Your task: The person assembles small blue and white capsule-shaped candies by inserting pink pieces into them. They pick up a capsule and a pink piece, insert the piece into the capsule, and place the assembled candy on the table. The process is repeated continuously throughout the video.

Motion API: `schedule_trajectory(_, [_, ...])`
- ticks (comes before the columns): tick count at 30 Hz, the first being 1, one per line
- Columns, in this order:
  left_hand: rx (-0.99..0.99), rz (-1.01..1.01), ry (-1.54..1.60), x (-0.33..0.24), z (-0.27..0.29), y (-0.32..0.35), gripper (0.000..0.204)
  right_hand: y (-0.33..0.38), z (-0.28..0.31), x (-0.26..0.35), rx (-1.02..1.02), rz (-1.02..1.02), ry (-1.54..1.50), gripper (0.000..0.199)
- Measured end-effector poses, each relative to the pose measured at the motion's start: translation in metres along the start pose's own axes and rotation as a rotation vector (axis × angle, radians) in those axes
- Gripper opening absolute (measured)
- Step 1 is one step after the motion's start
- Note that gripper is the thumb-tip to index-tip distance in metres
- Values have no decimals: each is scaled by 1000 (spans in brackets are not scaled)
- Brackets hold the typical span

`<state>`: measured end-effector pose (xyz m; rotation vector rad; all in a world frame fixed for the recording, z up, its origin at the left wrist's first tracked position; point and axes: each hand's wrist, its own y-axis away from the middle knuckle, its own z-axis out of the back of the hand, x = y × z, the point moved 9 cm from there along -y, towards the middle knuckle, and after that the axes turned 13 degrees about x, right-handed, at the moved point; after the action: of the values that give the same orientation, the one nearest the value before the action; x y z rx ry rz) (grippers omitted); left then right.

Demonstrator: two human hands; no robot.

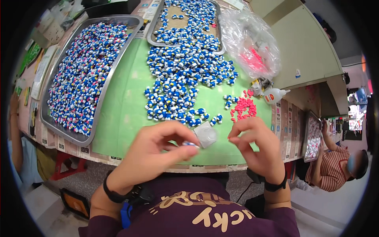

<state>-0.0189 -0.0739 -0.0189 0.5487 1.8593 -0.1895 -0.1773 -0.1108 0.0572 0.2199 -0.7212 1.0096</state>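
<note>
Pinching tight: small rounded blue-white plastic pc (pixel 190 144) in L hand (pixel 158 145), tiny red pc (pixel 229 138) in R hand (pixel 259 143).

the small blue-and-white rounded pieces (pixel 173 94) are showing smooth, glossy plastic, while the tiny bright-pink pieces (pixel 239 107) are looking more matt. the large rectangular silver tray (pixel 136 24) is gleaming like smooth metal. the flat pale-green sheet (pixel 122 102) is looking matt, the clear crumpled plastic bag (pixel 249 39) is shining along its creases, and the maroon cloth shirt (pixel 177 225) is showing a dull finish.
</note>
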Motion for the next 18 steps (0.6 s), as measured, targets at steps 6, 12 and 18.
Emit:
schedule_trajectory(6, [193, -19, 285, 6, -32, -16, 11, -11, -2, 43, 5, 276, 103, 20])
schedule_trajectory(12, [112, -169, -47, -13, -29, -16, 6, -6, -2, 25, -32, 83, -204, 22])
schedule_trajectory(18, [20, -414, -524, -35, -38, -10, 10, 8, -25, -16, -96, -278, -953, 25])
